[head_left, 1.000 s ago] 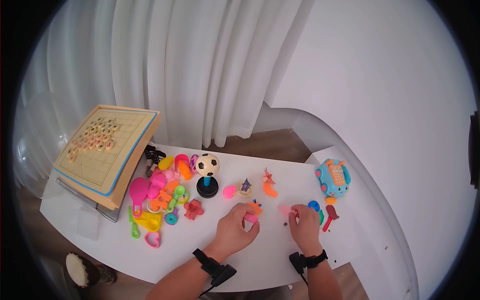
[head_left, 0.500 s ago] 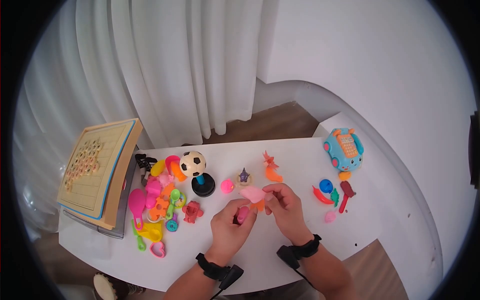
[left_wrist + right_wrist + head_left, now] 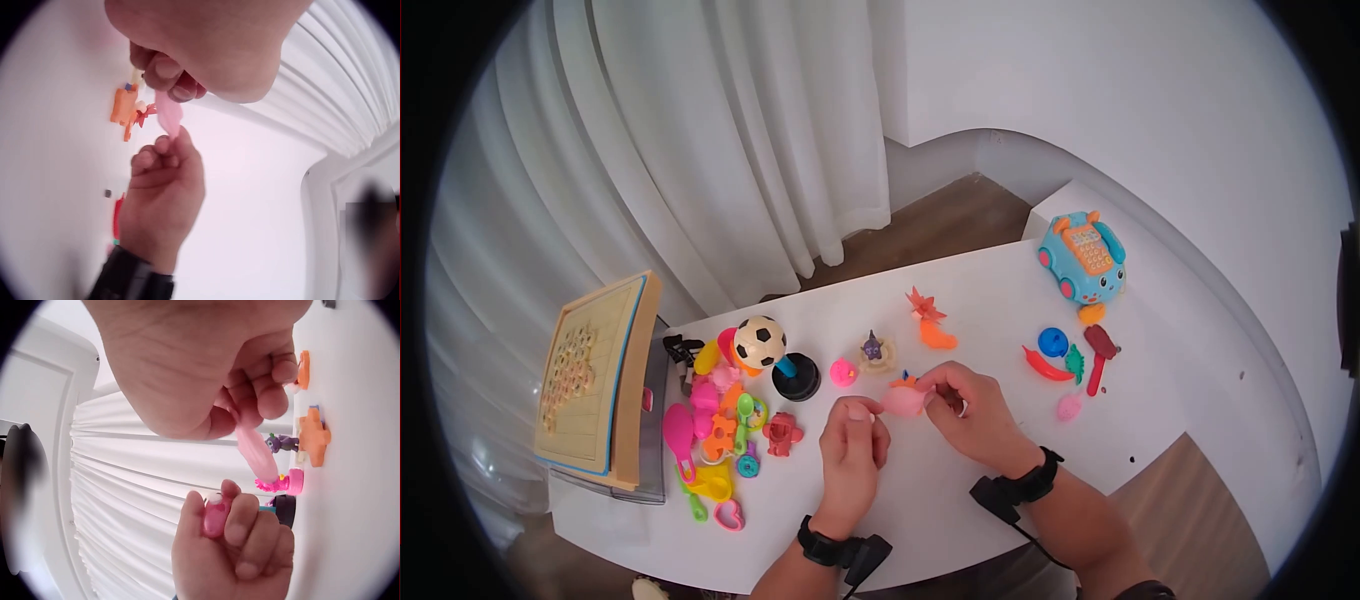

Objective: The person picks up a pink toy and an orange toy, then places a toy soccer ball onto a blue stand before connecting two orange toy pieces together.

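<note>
- Right hand (image 3: 975, 412): pinches one end of the pale pink piece (image 3: 903, 402), above the table's middle, toward the near edge of the table (image 3: 990, 310).
- Left hand (image 3: 855, 452): grips a small pink toy (image 3: 215, 520).
- Risk: the piece may slip, given the one-ended pinch.
- Risk: the occupied left hand could drop the toy if fingers loosen, perhaps striking the orange toy (image 3: 314, 439).

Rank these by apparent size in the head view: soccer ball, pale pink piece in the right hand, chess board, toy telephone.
1. Chess board
2. Toy telephone
3. Soccer ball
4. Pale pink piece, by its visible part; the right hand pinching it hides some.
</note>
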